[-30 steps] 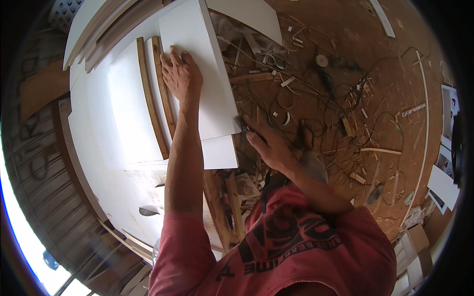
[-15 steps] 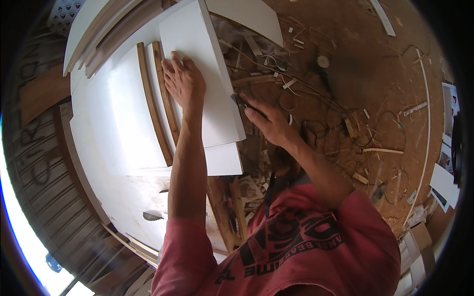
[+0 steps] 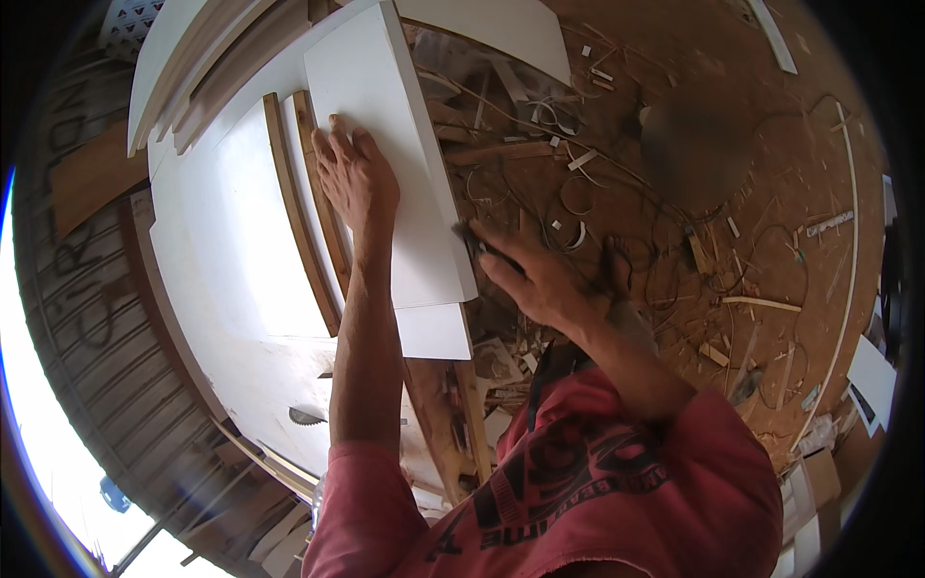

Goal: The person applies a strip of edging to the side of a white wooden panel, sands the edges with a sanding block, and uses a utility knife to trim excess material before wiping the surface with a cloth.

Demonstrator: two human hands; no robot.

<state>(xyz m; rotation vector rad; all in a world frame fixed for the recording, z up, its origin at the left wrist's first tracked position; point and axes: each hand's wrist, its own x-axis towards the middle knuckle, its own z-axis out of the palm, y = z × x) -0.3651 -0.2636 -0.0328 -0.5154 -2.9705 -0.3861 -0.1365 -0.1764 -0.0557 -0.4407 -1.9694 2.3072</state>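
A white rectangular panel (image 3: pixel 424 231) lies on a larger white sheet on the workbench. My left hand (image 3: pixel 361 188) rests flat on the panel's left part, fingers spread, its fingertips beside the nearer of two brown wooden strips (image 3: pixel 298 217). At the panel's right edge my right hand (image 3: pixel 540 279) is closed around a small dark, flat tool with a blade-like tip (image 3: pixel 460 230). That tip is at or very close to the edge; motion blur and the fingers hide the rest of the tool, so its exact kind does not show.
A toothed circular saw blade (image 3: pixel 306 416) pokes through the bench top, left of my left forearm. Stacked boards (image 3: pixel 226 63) stand at the far left, and another white panel (image 3: pixel 511 39) lies beyond. Thin offcuts, curled strips and cords litter the brown floor (image 3: pixel 665 260) on the right.
My right hand has slid toward me along the panel's right edge with the tool. My left hand stays on the panel. The whole view has shifted slightly.
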